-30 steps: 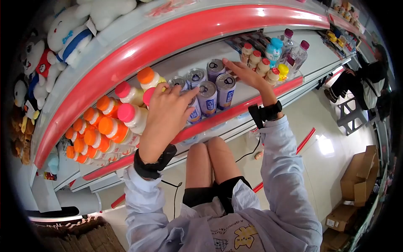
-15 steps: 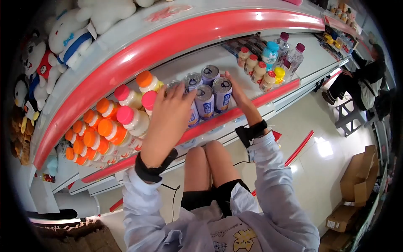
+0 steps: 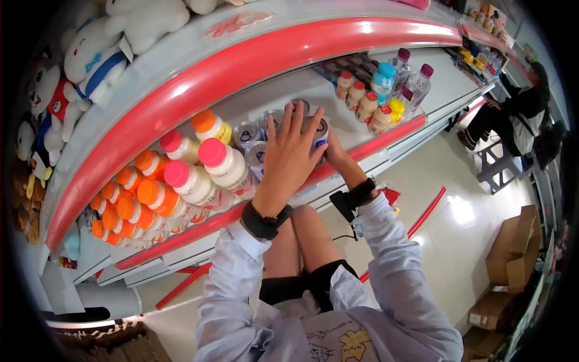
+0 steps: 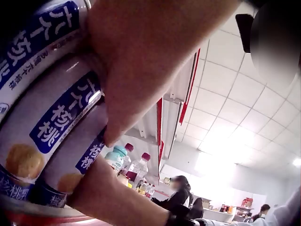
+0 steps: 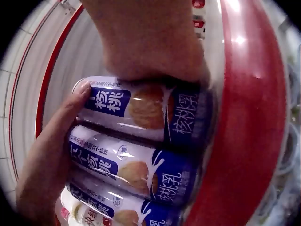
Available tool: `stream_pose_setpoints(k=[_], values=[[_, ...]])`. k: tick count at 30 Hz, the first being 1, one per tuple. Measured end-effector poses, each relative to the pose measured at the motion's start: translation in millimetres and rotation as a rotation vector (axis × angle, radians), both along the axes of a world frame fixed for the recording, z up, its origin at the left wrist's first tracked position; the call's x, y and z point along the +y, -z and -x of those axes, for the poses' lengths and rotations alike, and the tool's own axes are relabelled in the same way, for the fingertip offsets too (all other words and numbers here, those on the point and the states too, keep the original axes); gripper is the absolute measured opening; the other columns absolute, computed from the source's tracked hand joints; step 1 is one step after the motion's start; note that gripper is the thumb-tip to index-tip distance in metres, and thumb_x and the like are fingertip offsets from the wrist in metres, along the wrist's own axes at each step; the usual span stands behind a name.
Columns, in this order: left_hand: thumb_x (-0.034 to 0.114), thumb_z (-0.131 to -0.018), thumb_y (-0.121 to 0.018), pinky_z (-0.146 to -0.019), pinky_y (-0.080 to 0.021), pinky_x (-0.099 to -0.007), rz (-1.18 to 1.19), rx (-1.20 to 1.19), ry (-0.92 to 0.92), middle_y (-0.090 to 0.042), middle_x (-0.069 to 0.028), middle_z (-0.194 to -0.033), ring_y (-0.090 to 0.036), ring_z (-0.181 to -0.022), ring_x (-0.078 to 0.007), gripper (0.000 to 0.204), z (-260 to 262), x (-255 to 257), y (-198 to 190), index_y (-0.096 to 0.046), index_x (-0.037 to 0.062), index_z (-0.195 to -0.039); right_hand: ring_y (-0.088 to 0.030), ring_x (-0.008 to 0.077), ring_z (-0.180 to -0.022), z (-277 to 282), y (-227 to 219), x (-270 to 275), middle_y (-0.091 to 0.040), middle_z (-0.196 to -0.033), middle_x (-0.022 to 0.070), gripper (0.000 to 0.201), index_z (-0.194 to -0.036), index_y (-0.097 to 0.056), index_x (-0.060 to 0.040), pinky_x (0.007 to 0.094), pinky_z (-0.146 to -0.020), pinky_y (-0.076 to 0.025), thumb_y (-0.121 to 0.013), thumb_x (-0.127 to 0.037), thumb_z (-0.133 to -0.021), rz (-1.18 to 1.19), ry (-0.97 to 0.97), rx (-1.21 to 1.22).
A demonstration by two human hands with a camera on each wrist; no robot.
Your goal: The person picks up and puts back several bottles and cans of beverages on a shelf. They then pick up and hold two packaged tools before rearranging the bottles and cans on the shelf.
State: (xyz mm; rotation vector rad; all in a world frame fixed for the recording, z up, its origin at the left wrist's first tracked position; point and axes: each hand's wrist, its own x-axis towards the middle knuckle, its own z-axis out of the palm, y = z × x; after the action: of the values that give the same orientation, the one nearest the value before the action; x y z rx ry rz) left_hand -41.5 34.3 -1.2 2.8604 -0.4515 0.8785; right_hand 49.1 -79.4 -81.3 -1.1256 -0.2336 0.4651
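Lavender-and-blue drink cans [image 3: 255, 158] stand in a tight cluster on the shelf, partly hidden by hands. My left hand [image 3: 289, 163] lies across the tops of several, fingers straight and spread. Against the outer side of the rightmost front can rests my right hand [image 3: 338, 155], its fingers largely hidden. The left wrist view shows can sides [image 4: 59, 113] beneath my left hand [image 4: 136, 52]. From the right wrist, a front row of upright cans [image 5: 136, 165] appears, with my right hand [image 5: 150, 42] touching the end one and a left fingertip at its rim.
Pink-capped bottles [image 3: 229, 166] and orange-capped bottles [image 3: 158, 198] stand left of the cans. To the right are small red-capped bottles [image 3: 367, 107], a blue bottle [image 3: 383, 81] and purple-capped bottles [image 3: 416, 87]. A red shelf edge [image 3: 241, 211] runs in front; plush toys line the upper left.
My left hand has moved right, from beside the left cans onto the can tops, uncovering the pink-capped bottles. My right hand came in against the rightmost can and stays there.
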Motion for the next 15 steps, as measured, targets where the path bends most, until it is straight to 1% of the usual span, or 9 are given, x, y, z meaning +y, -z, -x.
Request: stream_pose_setpoints(k=[8,10,13,15], values=[[0.034,-0.083,-0.064,-0.105,-0.027,-0.0593,0.01,-0.012,-0.011,-0.042,-0.0172,-0.141,-0.038,-0.132,-0.033,0.066,3.3,1.5,-1.4,-0.039,0.0178,-0.142,-0.062,0.0228,-0.1,6.4,-7.9,1.8,-0.062,-0.117,0.0111,0.048,-0.126,-0.052,-0.0064,0.0357,-0.089,-0.049,-0.029,-0.039,-0.1,0.046,-0.027,0.054],[0.033,-0.083,-0.064,-0.105,-0.026,-0.0596,0.009,-0.002,-0.011,-0.041,-0.017,-0.141,-0.037,-0.132,-0.0328,0.066,4.7,2.9,-0.7,-0.039,0.0178,-0.142,-0.062,0.0229,-0.1,5.1,-4.6,2.9,-0.062,-0.116,0.0112,0.048,-0.126,-0.052,-0.0064,0.0362,-0.089,-0.049,-0.028,-0.04,-0.1,0.035,-0.049,0.032],[0.033,-0.083,-0.064,-0.106,-0.026,-0.0598,0.01,0.002,-0.015,-0.041,-0.0169,-0.142,-0.037,-0.133,-0.0327,0.065,5.1,4.5,0.6,-0.039,0.0178,-0.142,-0.062,0.0229,-0.099,-5.2,12.4,4.3,-0.063,-0.115,0.0112,0.049,-0.125,-0.052,-0.0061,0.0365,-0.089,-0.049,-0.026,-0.04,-0.1,0.064,-0.067,0.047],[0.032,-0.083,-0.064,-0.107,-0.025,-0.0601,0.011,0.001,-0.015,-0.041,-0.0169,-0.142,-0.037,-0.133,-0.0325,0.065,5.6,4.8,0.3,-0.039,0.0179,-0.142,-0.062,0.0229,-0.098,-6.7,17.5,5.7,-0.063,-0.113,0.0109,0.049,-0.123,-0.053,-0.006,0.0366,-0.088,-0.049,-0.026,-0.04,-0.1,0.033,-0.05,0.042]])
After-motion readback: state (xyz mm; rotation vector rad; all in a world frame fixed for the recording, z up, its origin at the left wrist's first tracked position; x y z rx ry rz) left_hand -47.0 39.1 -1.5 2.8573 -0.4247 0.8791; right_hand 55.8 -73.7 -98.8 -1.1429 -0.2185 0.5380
